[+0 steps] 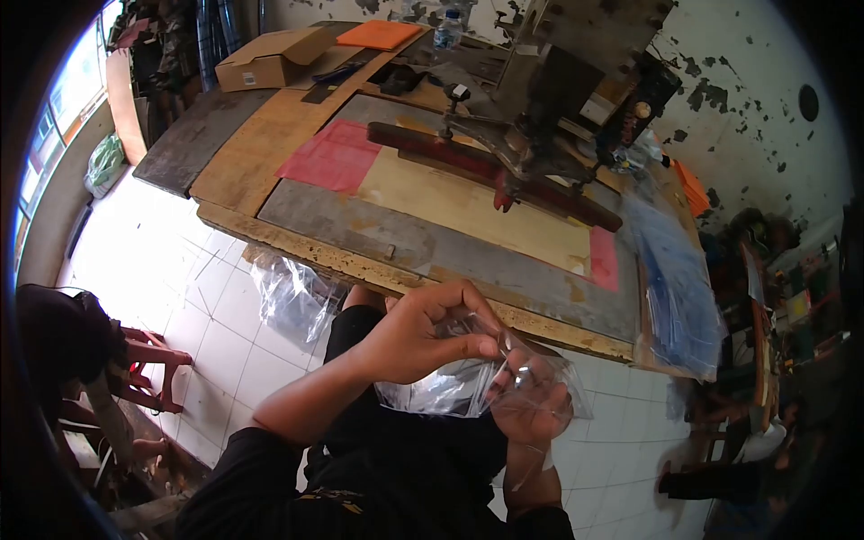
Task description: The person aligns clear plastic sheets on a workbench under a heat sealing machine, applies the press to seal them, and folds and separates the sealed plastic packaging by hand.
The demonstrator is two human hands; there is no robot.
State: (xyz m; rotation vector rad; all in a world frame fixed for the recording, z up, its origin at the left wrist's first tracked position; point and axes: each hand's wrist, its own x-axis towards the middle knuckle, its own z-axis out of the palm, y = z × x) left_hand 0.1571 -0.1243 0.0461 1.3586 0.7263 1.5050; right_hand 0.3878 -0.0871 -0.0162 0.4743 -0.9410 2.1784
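holding clear plastic [515,347] over the lap [409,450], the left hand [421,331] pinches and the right hand [533,409] curls around it, likely light, limp and slippery, best taken lightly at an edge.

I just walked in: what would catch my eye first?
Probably the long reddish bar stretching across a pale yellow sheet on the worktable. In front of it, the left hand pinches clear plastic that partly covers the right hand. An orange sheet lies farther back.

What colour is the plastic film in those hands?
The plastic film is clear and colourless; best seen in the head view.
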